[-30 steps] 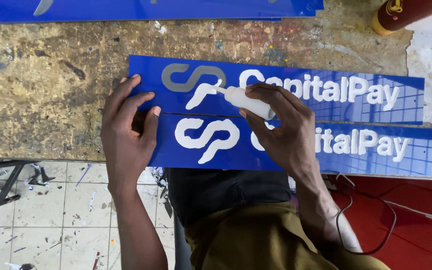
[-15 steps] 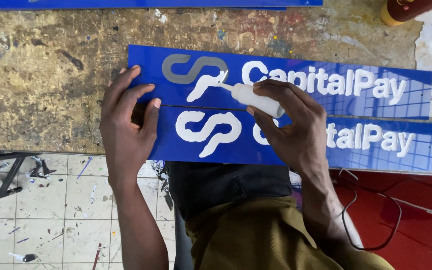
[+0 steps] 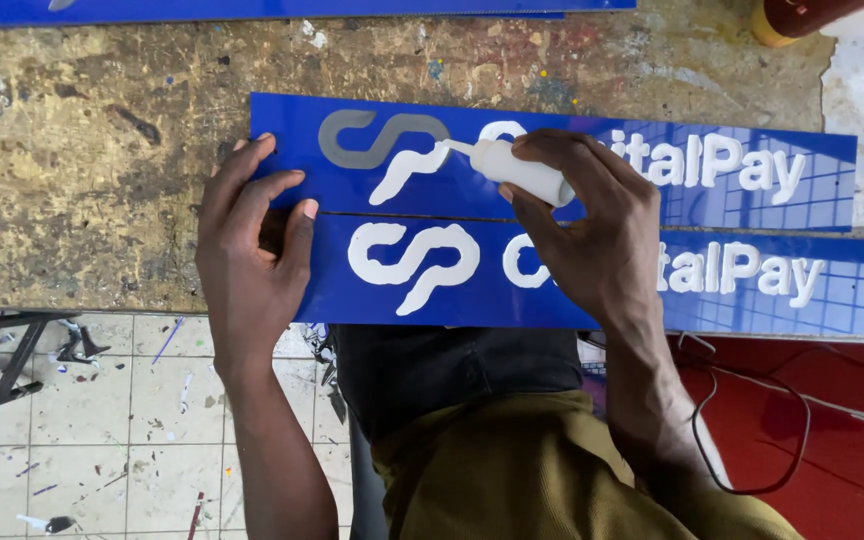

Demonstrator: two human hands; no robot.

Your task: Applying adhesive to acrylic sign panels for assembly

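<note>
- Right hand (image 3: 602, 235): closed around small white squeeze bottle (image 3: 522, 170), nozzle tip touching upper end of white curved emblem stroke (image 3: 407, 172) on upper blue rectangular sign panel (image 3: 292, 125).
- Left hand (image 3: 252, 245): holding nothing, fingers spread flat, pressing left ends of both panels against worn, paint-flecked wooden bench (image 3: 82, 170).
- Progress, as judged: upper emblem half done, one stroke white, grey curved stroke (image 3: 367, 135) still bare; white lettering in place on both panels.
- Lower blue sign panel (image 3: 332, 300): just beside upper panel, edges touching; complete white emblem (image 3: 414, 262).
- Far edge: another blue panel strip (image 3: 252, 10); yellow-based container (image 3: 777, 25) at upper right, mostly cut off.
</note>
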